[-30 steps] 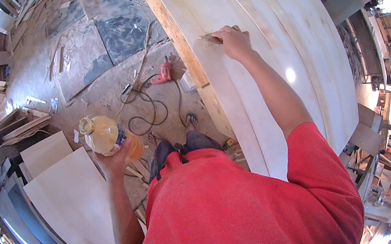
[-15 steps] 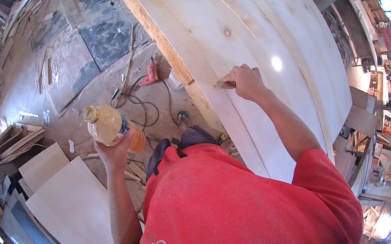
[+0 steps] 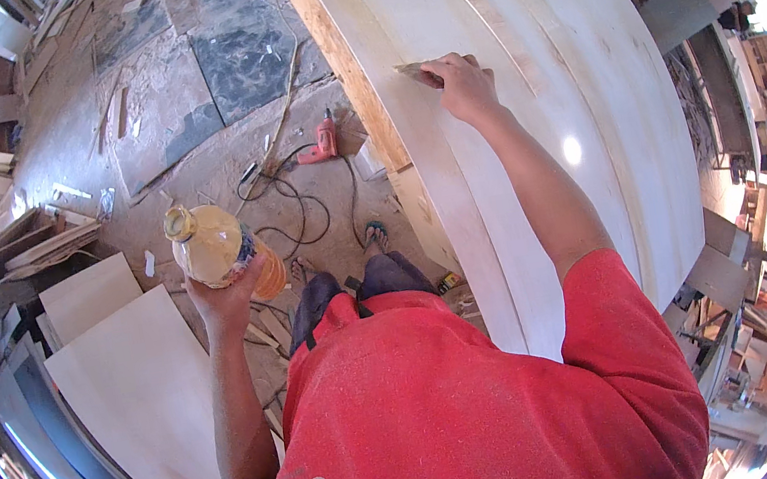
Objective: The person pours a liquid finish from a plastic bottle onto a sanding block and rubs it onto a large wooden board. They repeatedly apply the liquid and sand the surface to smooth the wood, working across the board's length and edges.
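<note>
- Plastic, see-through bottle with yellowish upper part, orange lower part and a blue label (image 3: 214, 248) is at the left side of the person, above the floor, with its open neck pointing up and a little to the left.
- Left hand (image 3: 226, 301) grasps this bottle; the fingers are wrapped around its body, below the neck.
- Right hand (image 3: 467, 85) is closed on a small, flat, brownish tool (image 3: 420, 75), pinched between thumb and fingers. Its pale tip points to the left, at the surface of the panel; whether it touches there, I cannot tell. Also I cannot tell if it is a brush or a scraper.
- Large, pale wooden panel with long seams (image 3: 532, 168) lies under the right hand and forearm. Its left side shows an orange-brown, rough wooden edge (image 3: 343, 62).
- Red power drill (image 3: 321, 143) lies on the dusty floor (image 3: 184, 165), to the left of the panel, and a dark, looped cable (image 3: 302, 214) is near it.
- Two pale, flat rectangular sheets, one larger (image 3: 131, 376) and one smaller (image 3: 94, 295), are at the lower left, overlapping each other.
</note>
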A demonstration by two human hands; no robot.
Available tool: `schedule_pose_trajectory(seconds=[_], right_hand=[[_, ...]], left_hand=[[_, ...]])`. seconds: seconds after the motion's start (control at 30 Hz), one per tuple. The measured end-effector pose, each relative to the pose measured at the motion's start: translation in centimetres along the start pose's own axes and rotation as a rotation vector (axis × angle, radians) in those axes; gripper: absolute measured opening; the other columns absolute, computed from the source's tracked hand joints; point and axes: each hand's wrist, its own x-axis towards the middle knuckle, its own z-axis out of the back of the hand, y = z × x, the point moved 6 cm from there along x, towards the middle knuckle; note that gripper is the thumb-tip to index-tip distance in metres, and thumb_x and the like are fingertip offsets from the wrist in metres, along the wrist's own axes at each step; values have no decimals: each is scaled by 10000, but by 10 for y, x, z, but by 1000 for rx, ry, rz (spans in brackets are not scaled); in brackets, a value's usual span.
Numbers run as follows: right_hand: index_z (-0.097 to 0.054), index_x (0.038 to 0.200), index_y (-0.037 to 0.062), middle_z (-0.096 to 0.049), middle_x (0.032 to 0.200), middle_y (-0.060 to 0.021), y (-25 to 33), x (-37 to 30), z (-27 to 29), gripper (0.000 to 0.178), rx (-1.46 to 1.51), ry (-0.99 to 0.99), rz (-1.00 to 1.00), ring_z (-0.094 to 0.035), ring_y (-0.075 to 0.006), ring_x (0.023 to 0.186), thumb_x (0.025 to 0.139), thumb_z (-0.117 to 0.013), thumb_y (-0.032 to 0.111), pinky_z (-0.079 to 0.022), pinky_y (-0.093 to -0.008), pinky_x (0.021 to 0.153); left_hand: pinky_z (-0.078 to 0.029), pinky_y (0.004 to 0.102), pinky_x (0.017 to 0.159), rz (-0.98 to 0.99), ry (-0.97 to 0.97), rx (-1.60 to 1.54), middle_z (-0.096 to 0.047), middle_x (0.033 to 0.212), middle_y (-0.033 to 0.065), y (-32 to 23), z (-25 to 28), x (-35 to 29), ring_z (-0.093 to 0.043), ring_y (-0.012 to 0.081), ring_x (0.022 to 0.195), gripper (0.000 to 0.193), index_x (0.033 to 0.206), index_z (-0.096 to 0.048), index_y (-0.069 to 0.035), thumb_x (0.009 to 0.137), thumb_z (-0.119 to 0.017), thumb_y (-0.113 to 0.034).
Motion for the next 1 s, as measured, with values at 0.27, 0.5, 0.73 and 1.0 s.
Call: schedule_pose_trajectory(seconds=[0.27, 0.5, 0.73, 1.0], right_hand=[[-722, 1283, 333, -647, 1305, 34, 3, 35, 0, 397, -114, 37, 106, -570, -237, 1269, 974, -582, 125, -457, -585, 1027], [-768, 1178, 295, -683, 1201, 15, 9, 44, -1, 337, -149, 107, 82, -614, -236, 1210, 962, -593, 104, -463, -575, 1006], [-787, 1110, 278, -685, 1112, -3, -15, -64, -7, 288, -144, 244, 33, -606, -243, 1212, 943, -633, 101, -432, -575, 1010], [-789, 1097, 278, -697, 1156, 62, -35, -206, -9, 394, -76, 218, -22, -591, -206, 1219, 847, -668, -2, -423, -501, 998]], left_hand=[[-564, 360, 957, 32, -69, 19, -706, 1201, 79, 7, 12, -13, -692, 182, 1075, 687, 1279, -620, -7, 692, -970, -79], [-562, 359, 960, 9, -13, 33, -710, 1190, 76, 7, 7, -3, -694, 184, 1074, 672, 1272, -628, -4, 698, -968, -81], [-563, 352, 959, 15, 134, -37, -703, 1207, 74, 4, -1, 12, -689, 177, 1085, 663, 1292, -614, -4, 725, -951, -73], [-564, 351, 952, -10, 279, -77, -708, 1212, 80, 11, 7, 20, -692, 181, 1088, 661, 1292, -616, 0, 726, -949, -77]])
